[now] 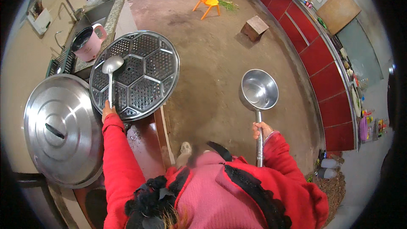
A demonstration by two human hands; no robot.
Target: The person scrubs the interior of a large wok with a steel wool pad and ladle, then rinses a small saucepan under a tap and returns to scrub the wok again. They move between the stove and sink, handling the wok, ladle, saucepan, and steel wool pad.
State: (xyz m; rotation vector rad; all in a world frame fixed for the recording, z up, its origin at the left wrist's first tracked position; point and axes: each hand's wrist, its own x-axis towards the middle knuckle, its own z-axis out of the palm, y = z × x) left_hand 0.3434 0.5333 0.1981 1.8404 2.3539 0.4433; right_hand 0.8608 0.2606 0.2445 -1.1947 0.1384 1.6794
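Observation:
My left hand grips the handle of a metal ladle, its bowl over a perforated steel steamer rack. That hand is at the rack's near left edge; whether the fingers also hold the rack cannot be made out. In my right hand is the long handle of a metal water dipper, held over the floor with its bowl facing up. No contents show in the dipper. A large domed steel pot lid with a dark handle lies left of my left forearm.
Beyond the rack, a pink electric pot stands on the counter beside the sink. A yellow child's chair and a wooden block stool are on the floor. Red cabinets line the right side.

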